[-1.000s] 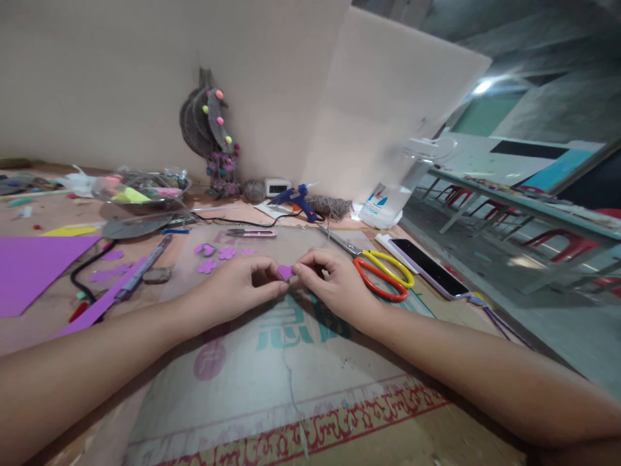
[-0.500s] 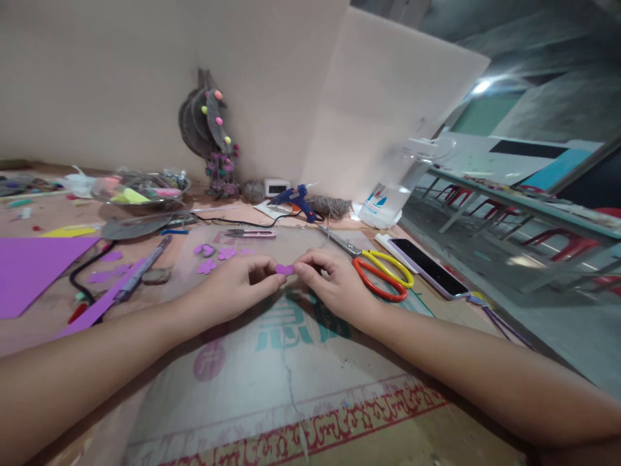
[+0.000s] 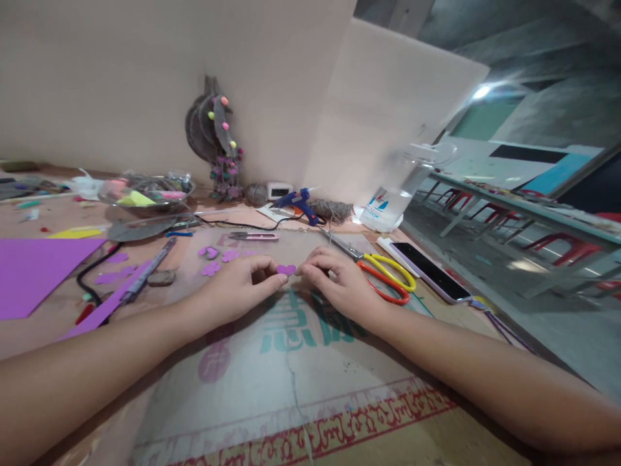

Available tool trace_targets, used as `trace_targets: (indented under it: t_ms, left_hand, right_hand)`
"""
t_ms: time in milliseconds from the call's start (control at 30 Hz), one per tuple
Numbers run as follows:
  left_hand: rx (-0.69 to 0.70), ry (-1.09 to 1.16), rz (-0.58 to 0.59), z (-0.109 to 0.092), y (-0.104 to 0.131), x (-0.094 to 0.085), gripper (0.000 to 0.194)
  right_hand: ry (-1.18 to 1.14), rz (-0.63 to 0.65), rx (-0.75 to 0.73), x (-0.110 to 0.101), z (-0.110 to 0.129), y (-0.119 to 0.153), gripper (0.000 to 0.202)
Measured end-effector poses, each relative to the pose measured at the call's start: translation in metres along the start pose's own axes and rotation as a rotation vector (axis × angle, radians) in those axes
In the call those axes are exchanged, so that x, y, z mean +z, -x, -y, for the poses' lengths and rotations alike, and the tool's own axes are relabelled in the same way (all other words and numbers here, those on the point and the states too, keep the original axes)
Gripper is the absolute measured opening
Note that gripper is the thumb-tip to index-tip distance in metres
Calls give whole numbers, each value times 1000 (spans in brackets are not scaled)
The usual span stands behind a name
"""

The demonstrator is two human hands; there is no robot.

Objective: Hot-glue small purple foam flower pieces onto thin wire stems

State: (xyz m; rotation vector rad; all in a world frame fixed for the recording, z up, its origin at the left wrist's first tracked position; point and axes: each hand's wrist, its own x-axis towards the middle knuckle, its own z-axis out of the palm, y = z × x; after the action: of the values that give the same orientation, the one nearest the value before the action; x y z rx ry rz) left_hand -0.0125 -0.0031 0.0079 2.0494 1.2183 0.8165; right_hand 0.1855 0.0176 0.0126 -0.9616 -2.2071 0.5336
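Observation:
Between the thumb and forefinger of my left hand (image 3: 247,281) is a small purple craft-foam cutout (image 3: 286,269) with a lobed, heart-like top edge. My right hand (image 3: 334,278) is closed in a pinch just right of the cutout; whether anything sits between those fingertips is hidden. Both hands rest over a printed cardboard sheet (image 3: 242,401). Several purple flower cutouts (image 3: 210,268) lie beyond my left hand. Close to my right hand are scissors (image 3: 388,278) with orange and yellow handles. Small thread snips (image 3: 255,237) lie farther back.
A blue glue gun (image 3: 301,204) with a black cord and a clear water jug (image 3: 388,200) stand at the back. A phone (image 3: 431,272) lies on the right. To the left are a purple foam sheet (image 3: 43,275), a pen (image 3: 150,268) and a bowl of craft bits (image 3: 145,194).
My right fingertips have drawn slightly away from the cutout, and more of it shows in my left hand. The whole view has shifted a little.

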Motion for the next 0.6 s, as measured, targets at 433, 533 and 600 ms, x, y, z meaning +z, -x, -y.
trace_targets:
  t_ms: [433, 533, 600]
  left_hand:
    - [70, -86, 66, 3, -1, 1, 22]
    - [25, 21, 73, 3, -2, 2, 20]
    - [12, 52, 60, 2, -2, 2, 23]
  right_hand:
    - [-12, 33, -35, 2, 2, 1, 13]
    - [6, 2, 10, 3, 3, 2, 12]
    - [9, 3, 24, 3, 3, 2, 13]
